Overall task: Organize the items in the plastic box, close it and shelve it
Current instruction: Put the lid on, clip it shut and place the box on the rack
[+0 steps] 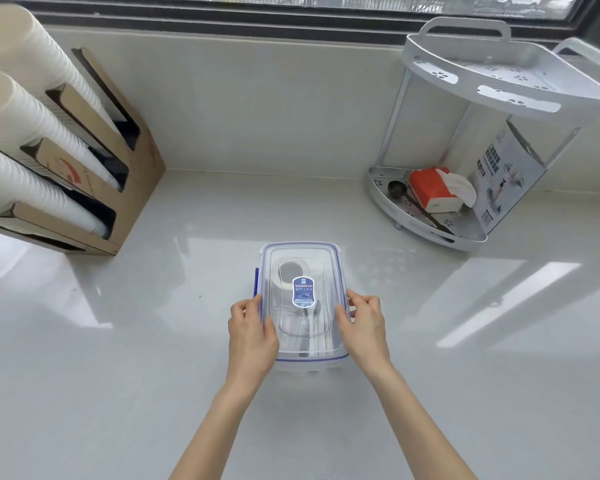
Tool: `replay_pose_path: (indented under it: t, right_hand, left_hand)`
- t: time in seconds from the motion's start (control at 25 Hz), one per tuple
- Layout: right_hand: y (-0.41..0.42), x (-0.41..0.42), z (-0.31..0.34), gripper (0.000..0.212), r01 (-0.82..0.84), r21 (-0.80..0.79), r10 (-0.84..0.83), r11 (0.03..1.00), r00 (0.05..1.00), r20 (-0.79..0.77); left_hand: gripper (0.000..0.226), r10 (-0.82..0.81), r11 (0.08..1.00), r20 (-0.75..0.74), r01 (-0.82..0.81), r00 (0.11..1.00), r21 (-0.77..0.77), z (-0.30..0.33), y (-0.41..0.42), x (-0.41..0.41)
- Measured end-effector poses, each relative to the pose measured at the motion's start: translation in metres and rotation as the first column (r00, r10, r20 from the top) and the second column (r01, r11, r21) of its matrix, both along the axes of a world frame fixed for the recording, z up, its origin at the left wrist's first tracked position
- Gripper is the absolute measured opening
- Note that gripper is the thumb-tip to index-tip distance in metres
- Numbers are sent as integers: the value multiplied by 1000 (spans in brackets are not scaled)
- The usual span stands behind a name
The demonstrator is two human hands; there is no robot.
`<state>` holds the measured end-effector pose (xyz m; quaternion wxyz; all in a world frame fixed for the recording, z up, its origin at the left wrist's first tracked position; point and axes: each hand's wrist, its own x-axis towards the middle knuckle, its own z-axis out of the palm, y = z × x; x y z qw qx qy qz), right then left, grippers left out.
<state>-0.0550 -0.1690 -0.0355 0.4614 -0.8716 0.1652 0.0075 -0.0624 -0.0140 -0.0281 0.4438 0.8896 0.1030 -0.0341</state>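
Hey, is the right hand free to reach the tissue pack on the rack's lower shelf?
Probably not yet: the right hand grips the box. The tissue pack lies at the open front of the rack, with bare counter between.

Plastic box (303,355): clear, colourless; lid (328,265) clear with a blue seal line round its rim. Blue side clip (256,282) at left. Label (302,292) on lid: blue with white border and pale print. Bench (153,341): glossy pale grey-white, streaked with bright reflections. Cardboard holder (142,174): brown, red mark on one face. Cup stacks (21,112): white, finely ribbed. Corner rack (499,74): white with small flower-shaped cut-outs. Tissue pack (428,188): orange-red, white tissue. Carton (506,174): white-grey, dark print.
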Motion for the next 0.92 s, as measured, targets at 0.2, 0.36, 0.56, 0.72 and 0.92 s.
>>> replay_pose_path:
  t: [0.2,0.36,0.56,0.72,0.92]
  right_hand:
    - [2,-1,0,42,6,-7,-6,1000,1000,-24]
    - [4,2,1,41,-7,-31,6,1000,1000,-23]
    - [2,3,1,43,1,-12,-2,1000,998,-60]
    - [1,1,1,42,17,48,-13,999,997,-81]
    - [3,0,-1,42,48,101,-40,994,996,-83]
  left_hand:
    - [45,-20,1000,-16,20,1000,3,0,4,3]
    - [44,-32,998,7,31,999,49,-2,6,3]
    - [43,-16,1000,-11,16,1000,-17,-6,7,5]
    - [43,1,998,-27,-3,1000,-70,-8,9,7]
    - [43,16,994,-2,-16,1000,-107,-10,5,2]
